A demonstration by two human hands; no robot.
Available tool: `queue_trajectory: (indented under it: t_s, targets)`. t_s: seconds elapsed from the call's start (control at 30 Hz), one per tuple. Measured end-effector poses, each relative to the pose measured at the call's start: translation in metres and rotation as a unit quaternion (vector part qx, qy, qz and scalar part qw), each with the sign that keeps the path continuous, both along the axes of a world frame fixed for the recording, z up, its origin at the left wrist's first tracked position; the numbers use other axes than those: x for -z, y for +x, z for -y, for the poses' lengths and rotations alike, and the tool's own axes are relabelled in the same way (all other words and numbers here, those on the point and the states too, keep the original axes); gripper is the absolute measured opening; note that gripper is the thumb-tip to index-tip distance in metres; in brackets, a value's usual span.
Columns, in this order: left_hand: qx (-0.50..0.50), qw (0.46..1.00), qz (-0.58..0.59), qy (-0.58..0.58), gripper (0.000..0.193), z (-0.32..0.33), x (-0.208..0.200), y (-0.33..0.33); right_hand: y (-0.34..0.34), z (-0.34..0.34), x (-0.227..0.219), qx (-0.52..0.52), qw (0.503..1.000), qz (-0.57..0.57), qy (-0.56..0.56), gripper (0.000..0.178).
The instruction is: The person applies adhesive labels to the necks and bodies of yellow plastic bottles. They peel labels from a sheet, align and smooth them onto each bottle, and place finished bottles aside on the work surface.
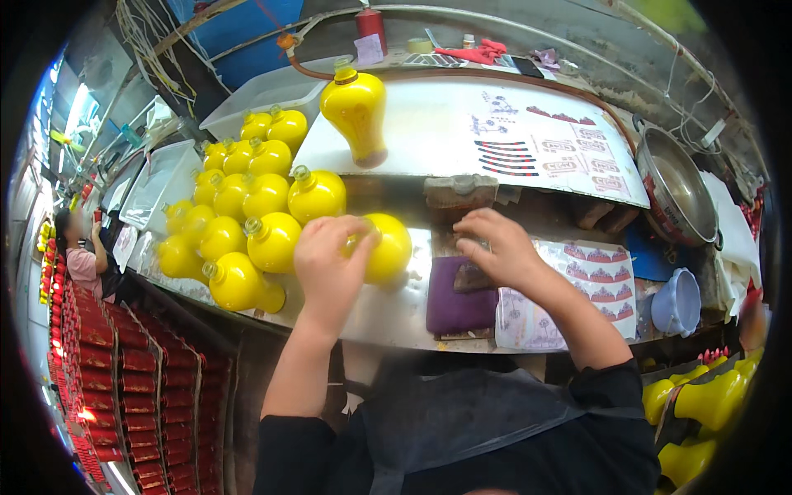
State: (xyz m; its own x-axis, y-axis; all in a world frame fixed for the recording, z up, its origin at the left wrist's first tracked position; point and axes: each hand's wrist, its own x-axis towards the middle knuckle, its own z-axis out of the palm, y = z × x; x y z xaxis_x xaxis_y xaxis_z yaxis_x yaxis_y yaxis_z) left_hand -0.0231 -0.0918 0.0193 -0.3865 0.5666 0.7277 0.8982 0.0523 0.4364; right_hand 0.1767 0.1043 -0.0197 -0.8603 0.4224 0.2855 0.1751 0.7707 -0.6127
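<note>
My left hand (332,268) grips a yellow bulb-shaped bottle (389,247) that lies on the shiny metal bench (388,318). My right hand (497,246) rests with bent fingers over a purple cloth pad (454,307) and a small dark block just right of the bottle; whether it holds anything is hidden. Several more yellow bottles (247,219) lie packed together to the left. One yellow bottle (355,111) stands upright on the white board (445,132) behind.
Printed label sheets (590,285) lie at the right, with more sheets (569,153) on the white board. A metal pot (681,194) and a pale blue bowl (676,304) sit far right. Red items (124,388) fill racks lower left. Another person (87,260) works at the left.
</note>
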Motion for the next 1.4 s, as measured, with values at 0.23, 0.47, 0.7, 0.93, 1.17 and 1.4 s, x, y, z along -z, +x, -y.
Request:
queue_trajectory:
  t_s: [0.23,0.47,0.7,0.93,1.17,1.4]
  targets:
    - [0.01,0.999,-0.042,-0.026,0.028,0.023,0.024,0.0,-0.051,-0.07,-0.043,0.04,0.999,-0.016,0.027,0.029]
    - [-0.035,0.998,-0.004,-0.043,0.043,0.064,0.109,0.008,-0.113,-0.164,-0.055,0.1,0.977,0.123,0.144,0.052]
    - [-0.058,0.993,0.056,-0.089,0.049,0.074,0.157,0.016,-0.177,-0.251,-0.061,0.17,0.931,0.222,0.235,0.053]
    - [-0.052,0.988,0.077,-0.125,0.05,0.07,0.15,0.012,-0.247,-0.274,-0.035,0.145,0.935,0.187,0.265,0.044]
    - [-0.047,0.977,0.117,-0.17,0.044,0.068,0.141,0.008,-0.328,-0.266,-0.005,0.096,0.899,0.203,0.377,0.056]
    - [-0.025,0.974,0.13,-0.182,0.042,0.068,0.149,0.002,-0.371,-0.271,0.01,0.1,0.886,0.223,0.395,0.033]
